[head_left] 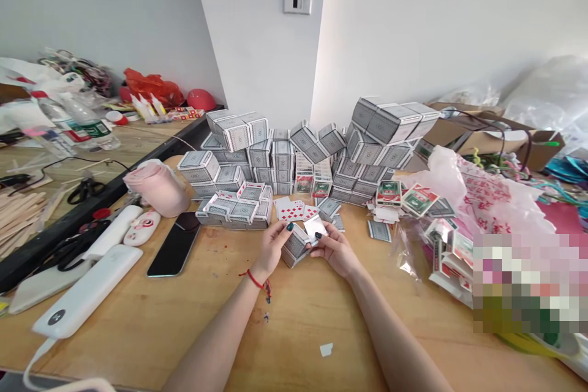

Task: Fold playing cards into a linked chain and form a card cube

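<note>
My left hand (272, 248) and my right hand (334, 249) meet over the middle of the wooden table (294, 318), both closed on one small grey-patterned card box (296, 245). Its top flap (315, 228) stands open under my right fingers. Just beyond the hands lie loose playing cards (290, 210) showing red diamonds. A large pile of the same grey card boxes (294, 153) is stacked against the wall behind them. A red string bracelet sits on my left wrist.
A black phone (175, 245), a white power bank (87, 291), a pink roll (158, 187) and scissors (85, 188) lie at left. Plastic bags (463, 196) with flat green and red card packs (404, 196) crowd the right. A paper scrap (326, 350) lies near the front edge.
</note>
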Action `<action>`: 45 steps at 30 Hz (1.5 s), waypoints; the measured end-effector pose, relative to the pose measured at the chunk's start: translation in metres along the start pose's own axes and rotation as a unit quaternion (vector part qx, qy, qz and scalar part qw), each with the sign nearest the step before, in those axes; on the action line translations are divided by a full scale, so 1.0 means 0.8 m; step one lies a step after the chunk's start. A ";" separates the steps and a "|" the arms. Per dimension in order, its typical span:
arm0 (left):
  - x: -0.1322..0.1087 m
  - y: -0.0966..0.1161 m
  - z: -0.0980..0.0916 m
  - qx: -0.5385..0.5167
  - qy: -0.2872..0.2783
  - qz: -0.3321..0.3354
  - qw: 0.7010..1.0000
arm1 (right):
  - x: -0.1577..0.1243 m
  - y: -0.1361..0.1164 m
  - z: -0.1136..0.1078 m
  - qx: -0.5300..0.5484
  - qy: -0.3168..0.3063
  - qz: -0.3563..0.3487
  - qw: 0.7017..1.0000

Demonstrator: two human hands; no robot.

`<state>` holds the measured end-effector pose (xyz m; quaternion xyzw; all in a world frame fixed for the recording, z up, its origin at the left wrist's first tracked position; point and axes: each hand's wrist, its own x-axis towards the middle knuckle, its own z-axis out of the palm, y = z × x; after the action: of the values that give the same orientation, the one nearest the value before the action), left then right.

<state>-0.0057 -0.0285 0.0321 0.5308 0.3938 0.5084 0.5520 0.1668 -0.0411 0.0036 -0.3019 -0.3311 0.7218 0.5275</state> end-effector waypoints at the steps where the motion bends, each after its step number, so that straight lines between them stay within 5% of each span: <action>1: 0.000 0.001 0.000 0.004 0.003 0.002 1.000 | 0.000 0.000 0.001 -0.001 0.000 0.002 1.000; 12: 0.000 0.000 -0.001 0.023 0.045 0.028 0.998 | 0.000 0.000 0.006 -0.005 0.052 -0.007 0.999; 33: 0.001 -0.003 0.002 0.041 0.029 0.017 0.999 | -0.002 0.001 0.019 0.087 0.068 -0.020 0.994; 45: 0.000 0.000 0.004 0.040 0.016 0.003 0.999 | -0.002 0.003 0.017 0.052 0.062 -0.024 0.996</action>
<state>-0.0024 -0.0290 0.0323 0.5456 0.4215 0.5018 0.5224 0.1550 -0.0452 0.0095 -0.3103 -0.2674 0.7052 0.5787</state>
